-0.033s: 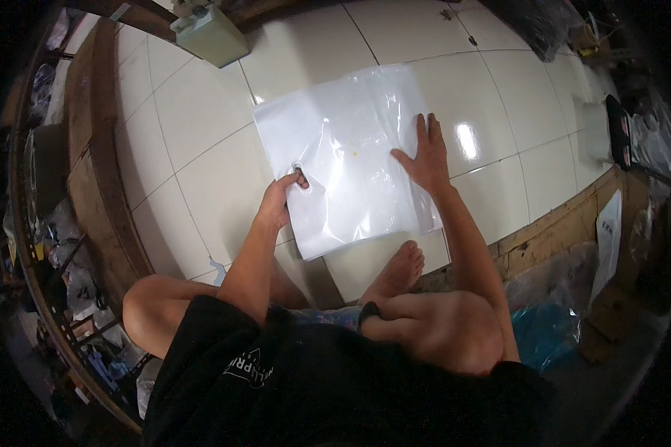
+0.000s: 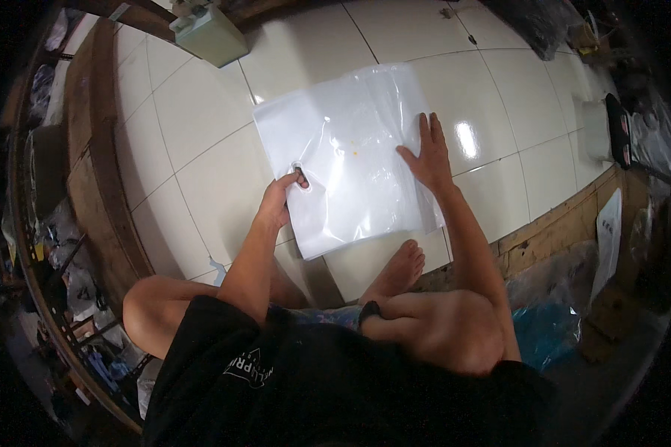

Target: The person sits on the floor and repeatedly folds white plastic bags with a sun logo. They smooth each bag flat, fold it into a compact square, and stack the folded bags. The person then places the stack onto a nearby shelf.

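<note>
A white and clear plastic bag (image 2: 350, 186), glossy and roughly square, lies spread on the tiled floor in front of me; it may be a stack of several, I cannot tell. Near its left edge is an oval handle hole. My left hand (image 2: 277, 200) pinches the bag there, the thumb on top at the hole and the other fingers mostly hidden beneath. On the clear, slightly wrinkled right margin my right hand (image 2: 432, 160) rests flat, fingers stretched forward and thumb spread to the left. A small orange spot shows near the bag's middle.
White floor tiles (image 2: 194, 127) surround the bag. A pale plastic jerrycan (image 2: 210, 36) stands at the far left. Wooden beams (image 2: 101, 164) run along the left, with a cluttered rack beyond. My bare foot (image 2: 399, 272) is just below the bag. Blue plastic wrapping (image 2: 544, 331) lies at lower right.
My right hand has slid slightly to the right along the bag's right margin. The left hand has kept its grip in the same place.
</note>
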{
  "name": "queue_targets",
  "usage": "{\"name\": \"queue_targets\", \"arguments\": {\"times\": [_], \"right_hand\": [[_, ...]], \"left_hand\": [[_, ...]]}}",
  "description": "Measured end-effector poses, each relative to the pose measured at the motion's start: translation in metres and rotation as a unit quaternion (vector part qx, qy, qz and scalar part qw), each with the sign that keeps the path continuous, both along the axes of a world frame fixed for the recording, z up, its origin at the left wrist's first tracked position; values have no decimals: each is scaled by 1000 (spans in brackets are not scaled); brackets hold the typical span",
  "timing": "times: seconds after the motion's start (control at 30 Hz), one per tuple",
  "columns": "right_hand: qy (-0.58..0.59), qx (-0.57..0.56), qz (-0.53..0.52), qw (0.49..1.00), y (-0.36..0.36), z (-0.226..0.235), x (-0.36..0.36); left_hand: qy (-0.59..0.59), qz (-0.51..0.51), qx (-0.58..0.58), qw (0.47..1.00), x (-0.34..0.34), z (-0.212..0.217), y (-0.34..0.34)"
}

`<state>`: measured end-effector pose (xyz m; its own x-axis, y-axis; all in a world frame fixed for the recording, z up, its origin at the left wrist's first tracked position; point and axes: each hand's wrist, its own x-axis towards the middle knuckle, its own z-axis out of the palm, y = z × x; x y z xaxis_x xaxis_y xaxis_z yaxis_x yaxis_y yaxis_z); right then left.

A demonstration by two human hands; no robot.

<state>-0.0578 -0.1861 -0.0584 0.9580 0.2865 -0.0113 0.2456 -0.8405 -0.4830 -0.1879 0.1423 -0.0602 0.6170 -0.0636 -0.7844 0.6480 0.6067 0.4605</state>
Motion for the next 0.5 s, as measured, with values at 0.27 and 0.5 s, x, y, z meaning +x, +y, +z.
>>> {"name": "queue_targets", "arguments": {"times": [0.27,0.5], "right_hand": [[94,147,-83,981,-40,-5,12],[37,-171,11,984,39,35,-20]], "left_hand": [[28,12,8,1000,9,2,-1],[35,18,-1,999,14,-3,2]]}}
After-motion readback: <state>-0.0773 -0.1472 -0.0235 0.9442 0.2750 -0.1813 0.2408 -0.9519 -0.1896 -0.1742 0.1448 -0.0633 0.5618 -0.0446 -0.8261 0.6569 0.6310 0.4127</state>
